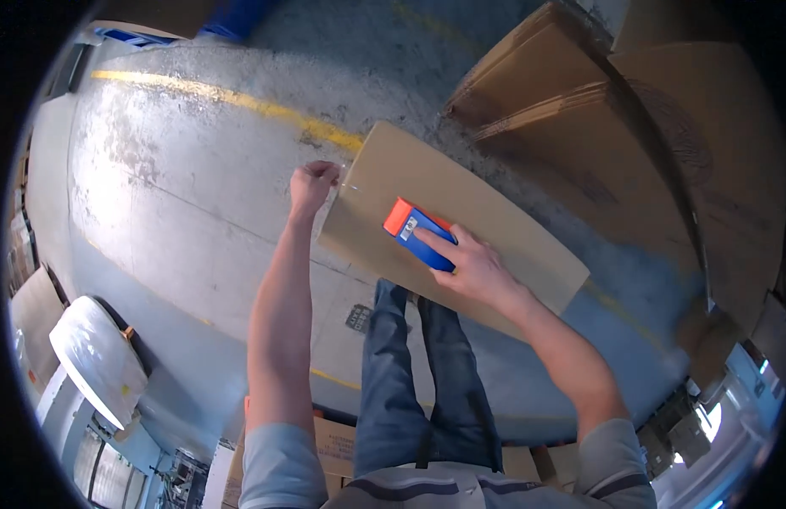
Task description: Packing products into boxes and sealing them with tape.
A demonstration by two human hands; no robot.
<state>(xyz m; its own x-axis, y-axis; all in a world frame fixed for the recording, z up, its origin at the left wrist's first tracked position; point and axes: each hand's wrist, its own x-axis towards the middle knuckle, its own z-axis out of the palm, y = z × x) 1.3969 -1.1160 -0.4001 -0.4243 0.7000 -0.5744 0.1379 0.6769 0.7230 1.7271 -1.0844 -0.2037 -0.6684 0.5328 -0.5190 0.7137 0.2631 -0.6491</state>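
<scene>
A closed brown cardboard box lies in front of me on the concrete floor. My right hand grips a blue and orange tape dispenser pressed on the box's top face. My left hand is closed at the box's far left corner, pinching what looks like the clear end of the tape. My legs in blue jeans stand behind the box.
Flattened and stacked cardboard sheets lie at the upper right. A yellow painted line crosses the floor beyond the box. A white wrapped roll stands at the lower left, and more cardboard boxes sit by my feet.
</scene>
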